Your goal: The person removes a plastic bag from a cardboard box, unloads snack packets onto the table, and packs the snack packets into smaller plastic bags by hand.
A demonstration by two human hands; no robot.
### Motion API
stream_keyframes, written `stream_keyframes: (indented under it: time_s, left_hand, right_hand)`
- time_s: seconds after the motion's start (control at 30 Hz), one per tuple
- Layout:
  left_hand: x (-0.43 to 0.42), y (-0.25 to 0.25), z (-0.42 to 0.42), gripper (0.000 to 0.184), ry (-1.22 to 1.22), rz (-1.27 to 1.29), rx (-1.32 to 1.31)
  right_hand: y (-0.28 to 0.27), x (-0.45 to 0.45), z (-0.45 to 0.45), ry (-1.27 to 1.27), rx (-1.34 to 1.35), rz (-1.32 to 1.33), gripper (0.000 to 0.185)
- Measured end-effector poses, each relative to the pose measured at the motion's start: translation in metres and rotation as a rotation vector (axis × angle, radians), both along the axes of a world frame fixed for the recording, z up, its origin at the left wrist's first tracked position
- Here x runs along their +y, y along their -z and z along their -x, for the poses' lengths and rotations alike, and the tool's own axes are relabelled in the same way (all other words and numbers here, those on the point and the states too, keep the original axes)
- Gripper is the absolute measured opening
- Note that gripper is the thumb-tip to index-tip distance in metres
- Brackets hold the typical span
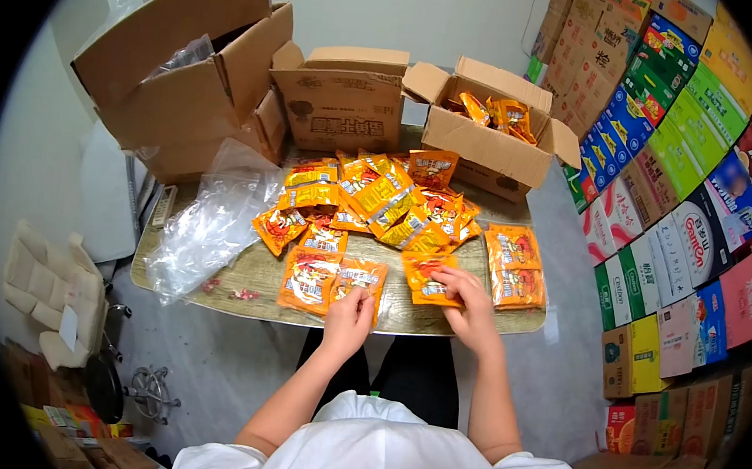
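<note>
Along the near edge of the table point(255, 278), orange packets are being handled by two hands. By the left hand point(350, 322), a packet point(361, 274) is held near its lower edge, with thumb and fingers drawn narrowly together; at its left, just beside it, a second packet point(309, 275) is laid flat. By the right hand point(469, 304), a separate packet point(421, 277) is held at its right side, the fingers bent over its face; whether it is lifted off the wood cannot be told.

The step in hand is judged to be the sorting of packets into flat groups, since a tidy pair point(515, 281) is set apart at the right, one packet beyond the other. Behind the hands, the bulk is heaped in a loose pile point(385, 196), and more packets are seen in the right box point(478, 146). To the left of the pile, a clear bag point(216, 219) is spread.

For the next move, a level packet and a steady left hand seem to be called for: if the two held packets are to be brought together, the bare gap between them must be closed without the flat one being nudged.
</note>
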State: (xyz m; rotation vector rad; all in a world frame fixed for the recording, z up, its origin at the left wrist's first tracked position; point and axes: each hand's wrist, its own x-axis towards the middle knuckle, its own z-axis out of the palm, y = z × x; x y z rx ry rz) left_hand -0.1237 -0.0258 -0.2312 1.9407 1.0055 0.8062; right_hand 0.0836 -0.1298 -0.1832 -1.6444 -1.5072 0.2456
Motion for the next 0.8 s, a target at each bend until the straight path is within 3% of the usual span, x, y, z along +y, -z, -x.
stream_keyframes:
  time_s: [0.03, 0.17, 0.33, 0.4, 0.53, 0.6, 0.63, 0.8]
  left_hand:
    - [0.001, 0.002, -0.001, 0.018, 0.004, 0.004, -0.003]
    - [0.001, 0.005, -0.002, 0.018, 0.015, -0.041, -0.007]
    - [0.003, 0.008, 0.0, 0.02, 0.022, 0.021, -0.011]
    - [0.002, 0.008, -0.001, 0.019, 0.016, -0.005, -0.012]
    - [0.003, 0.018, -0.004, 0.02, 0.021, -0.054, -0.063]
    - [0.003, 0.013, -0.003, 0.02, 0.022, -0.094, -0.045]
    - [0.003, 0.011, -0.002, 0.02, 0.019, -0.133, -0.024]
    - [0.002, 0.012, 0.001, 0.02, 0.015, -0.092, -0.035]
  right_hand:
    - [0.001, -0.007, -0.003, 0.014, -0.205, -0.134, 0.019]
    - [0.026, -0.024, -0.017, 0.05, -0.259, 0.017, 0.018]
    - [0.015, -0.037, -0.017, -0.061, -0.279, 0.227, 0.008]
    - [0.014, -0.029, -0.016, 0.053, -0.072, 0.158, 0.016]
    - [0.045, 0.008, -0.008, 0.221, -0.078, 0.126, 0.033]
    - [0.052, 0.022, 0.004, 0.363, -0.433, 0.198, 0.053]
    - [0.055, 0.023, 0.007, 0.321, -0.504, 0.371, 0.066]
    - [0.053, 0.02, 0.01, 0.229, -0.59, 0.462, 0.065]
